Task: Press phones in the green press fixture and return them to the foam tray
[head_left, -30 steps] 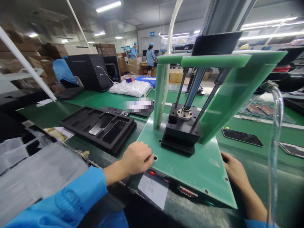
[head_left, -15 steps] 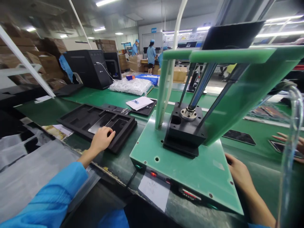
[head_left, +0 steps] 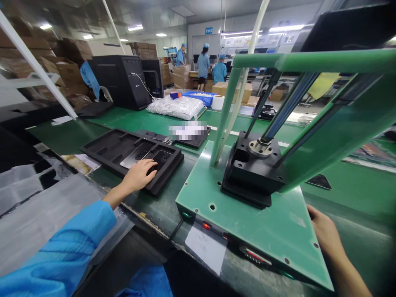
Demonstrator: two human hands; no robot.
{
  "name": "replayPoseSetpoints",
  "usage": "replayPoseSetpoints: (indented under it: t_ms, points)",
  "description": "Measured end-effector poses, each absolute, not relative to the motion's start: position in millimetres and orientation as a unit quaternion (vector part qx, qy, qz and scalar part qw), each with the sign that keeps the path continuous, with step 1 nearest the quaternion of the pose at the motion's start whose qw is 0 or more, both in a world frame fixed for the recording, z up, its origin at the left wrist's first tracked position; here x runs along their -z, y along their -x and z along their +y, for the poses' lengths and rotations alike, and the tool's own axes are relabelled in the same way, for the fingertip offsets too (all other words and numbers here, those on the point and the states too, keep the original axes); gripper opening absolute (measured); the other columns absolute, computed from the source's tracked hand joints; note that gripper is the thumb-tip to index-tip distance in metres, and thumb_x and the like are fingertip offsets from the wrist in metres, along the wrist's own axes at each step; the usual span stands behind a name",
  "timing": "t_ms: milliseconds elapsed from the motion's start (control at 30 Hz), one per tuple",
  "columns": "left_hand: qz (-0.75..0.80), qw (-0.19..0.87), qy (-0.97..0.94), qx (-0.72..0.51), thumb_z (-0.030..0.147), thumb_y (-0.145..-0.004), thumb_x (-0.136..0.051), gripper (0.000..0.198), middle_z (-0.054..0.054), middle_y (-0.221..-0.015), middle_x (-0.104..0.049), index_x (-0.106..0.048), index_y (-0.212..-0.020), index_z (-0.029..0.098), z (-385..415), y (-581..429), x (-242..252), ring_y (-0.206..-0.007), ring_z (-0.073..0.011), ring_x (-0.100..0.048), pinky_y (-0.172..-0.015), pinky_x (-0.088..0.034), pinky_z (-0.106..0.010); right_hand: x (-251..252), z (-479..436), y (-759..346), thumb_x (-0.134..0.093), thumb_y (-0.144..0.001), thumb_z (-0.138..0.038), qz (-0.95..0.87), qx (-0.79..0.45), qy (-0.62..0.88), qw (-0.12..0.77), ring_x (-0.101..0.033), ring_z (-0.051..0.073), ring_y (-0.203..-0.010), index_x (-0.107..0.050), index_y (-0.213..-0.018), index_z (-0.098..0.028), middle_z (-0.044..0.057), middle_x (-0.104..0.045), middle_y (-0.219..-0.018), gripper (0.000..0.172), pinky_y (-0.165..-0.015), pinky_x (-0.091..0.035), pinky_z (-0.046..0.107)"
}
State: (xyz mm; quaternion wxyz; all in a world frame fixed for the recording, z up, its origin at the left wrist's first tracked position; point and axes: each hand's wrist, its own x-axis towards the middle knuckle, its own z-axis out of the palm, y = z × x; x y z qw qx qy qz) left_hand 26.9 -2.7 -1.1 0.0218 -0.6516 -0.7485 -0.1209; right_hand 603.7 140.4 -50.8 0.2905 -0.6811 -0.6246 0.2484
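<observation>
My left hand (head_left: 140,175) lies over the near edge of a black foam tray (head_left: 105,150). Its thumb and forefinger are apart, with dark foam showing between them; the other fingertips are hidden. Just beyond the fingers, a flat glassy panel (head_left: 131,156) sits in one recess, and a second thin panel (head_left: 163,156) lies in the recess to its right. Along the right side of a green press (head_left: 198,194), my right hand (head_left: 324,233) is against or close to the base, its fingers mostly out of sight. The press's black block (head_left: 252,181) rests low on the base.
Behind the tray lie a bag of white pieces (head_left: 176,108) and a blue bin (head_left: 201,99). A black computer case (head_left: 120,82) stands at the back left. A dark flat panel (head_left: 320,181) lies right of the press. Several people in blue are in the background.
The view has swung so the press sits farther right and larger. My left thumb and forefinger have spread a little over the tray. Another person's hand at the far right is out of view.
</observation>
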Motion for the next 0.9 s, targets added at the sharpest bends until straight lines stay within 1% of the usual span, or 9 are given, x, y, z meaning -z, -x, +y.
replayPoseSetpoints:
  t_ms: [67,133,200,300,400,500,667,800,900]
  points:
    - [-0.752,0.009,0.650,0.108,0.048,-0.093,-0.036,0.052,-0.012,-0.148,-0.048,-0.057,-0.132,0.020,0,-26,3,-0.137,-0.0300,-0.044,-0.113,-0.037,-0.048,44,138,-600,-0.047,-0.055,-0.070,-0.625,-0.256,0.679,0.289,-0.061,0.039,-0.094,-0.070,-0.085,-0.022,0.009,-0.070,-0.099,0.061,-0.080,-0.044,0.043]
    - [-0.761,-0.001,0.642,0.096,0.048,-0.092,-0.038,0.055,-0.012,-0.151,-0.045,-0.055,-0.136,0.020,3,-26,4,-0.139,-0.0312,-0.043,-0.114,-0.036,-0.049,39,135,-595,-0.046,-0.054,-0.069,-0.625,-0.261,0.678,0.286,-0.062,0.038,-0.093,-0.068,-0.083,-0.022,0.010,-0.070,-0.098,0.059,-0.079,-0.043,0.041]
    - [-0.775,-0.004,0.626,0.089,0.048,-0.092,-0.039,0.058,-0.015,-0.149,-0.047,-0.054,-0.138,0.017,7,-28,5,-0.137,-0.0341,-0.044,-0.113,-0.037,-0.050,35,133,-592,-0.045,-0.053,-0.069,-0.624,-0.263,0.679,0.284,-0.062,0.037,-0.092,-0.066,-0.082,-0.021,0.010,-0.070,-0.094,0.059,-0.077,-0.043,0.041]
    - [-0.793,0.001,0.602,0.091,0.046,-0.092,-0.038,0.059,-0.018,-0.140,-0.054,-0.054,-0.138,0.013,14,-33,5,-0.129,-0.0377,-0.051,-0.108,-0.042,-0.051,32,131,-590,-0.044,-0.051,-0.068,-0.623,-0.264,0.682,0.279,-0.062,0.036,-0.091,-0.065,-0.082,-0.021,0.011,-0.070,-0.091,0.060,-0.076,-0.043,0.040]
    - [-0.797,0.009,0.595,0.106,0.041,-0.092,-0.038,0.052,-0.014,-0.135,-0.060,-0.057,-0.133,0.015,17,-38,4,-0.125,-0.0352,-0.054,-0.107,-0.043,-0.049,31,130,-590,-0.044,-0.051,-0.068,-0.621,-0.266,0.684,0.277,-0.062,0.037,-0.092,-0.065,-0.082,-0.021,0.012,-0.070,-0.093,0.061,-0.077,-0.043,0.040]
    - [-0.794,0.016,0.594,0.127,0.040,-0.091,-0.040,0.049,-0.011,-0.135,-0.061,-0.060,-0.128,0.016,17,-40,4,-0.125,-0.0324,-0.055,-0.108,-0.043,-0.046,29,129,-589,-0.043,-0.051,-0.068,-0.619,-0.268,0.685,0.275,-0.061,0.038,-0.094,-0.065,-0.084,-0.019,0.013,-0.069,-0.096,0.063,-0.078,-0.043,0.041]
    - [-0.789,0.023,0.596,0.148,0.039,-0.088,-0.042,0.046,-0.010,-0.132,-0.063,-0.062,-0.123,0.016,16,-39,4,-0.122,-0.0303,-0.057,-0.107,-0.044,-0.044,28,130,-587,-0.043,-0.051,-0.066,-0.624,-0.266,0.683,0.270,-0.061,0.038,-0.094,-0.066,-0.084,-0.019,0.013,-0.069,-0.096,0.062,-0.077,-0.042,0.040]
    - [-0.790,0.027,0.592,0.156,0.040,-0.088,-0.042,0.044,-0.009,-0.129,-0.064,-0.064,-0.119,0.017,16,-40,4,-0.120,-0.0303,-0.059,-0.106,-0.046,-0.044,28,129,-587,-0.043,-0.053,-0.065,-0.630,-0.265,0.679,0.269,-0.061,0.036,-0.091,-0.066,-0.084,-0.019,0.012,-0.069,-0.092,0.061,-0.074,-0.042,0.040]
    - [-0.791,0.031,0.590,0.160,0.041,-0.087,-0.041,0.045,-0.010,-0.131,-0.063,-0.065,-0.117,0.017,15,-42,3,-0.122,-0.0309,-0.057,-0.107,-0.045,-0.045,29,129,-588,-0.042,-0.055,-0.067,-0.630,-0.260,0.680,0.271,-0.061,0.037,-0.092,-0.067,-0.086,-0.017,0.014,-0.069,-0.094,0.063,-0.075,-0.042,0.040]
